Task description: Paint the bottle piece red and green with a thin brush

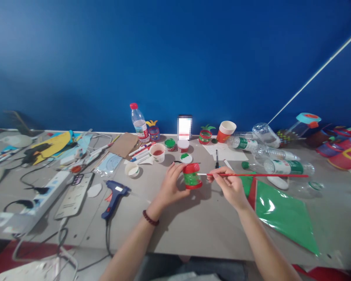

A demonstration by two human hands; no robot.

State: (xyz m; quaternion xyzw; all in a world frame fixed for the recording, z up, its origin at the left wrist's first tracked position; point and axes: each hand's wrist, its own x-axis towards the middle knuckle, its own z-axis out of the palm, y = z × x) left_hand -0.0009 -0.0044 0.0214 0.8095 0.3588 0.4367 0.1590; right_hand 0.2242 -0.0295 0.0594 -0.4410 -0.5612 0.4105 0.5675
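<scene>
My left hand (172, 182) is wrapped round a small clear plastic cup (193, 176) painted with red bands at top and bottom and green between them. In my right hand (228, 185) is a long, red-handled paintbrush (260, 175), gripped near its front. The brush tip reaches the right side of the cup; whether it touches cannot be made out. Beyond the hands stand an open pot of green paint (169, 144), a white pot (183, 146) and a lid smeared with green (186, 158).
Left lie a blue glue gun (116, 198), power strips (43, 201) and markers (142, 151). A paper cup with red liquid (157, 152) stands behind. A phone (184, 128) leans on the blue wall. Rightward are plastic bottles (289, 167), stacked paper cups (226, 131) and green sheets (283, 214).
</scene>
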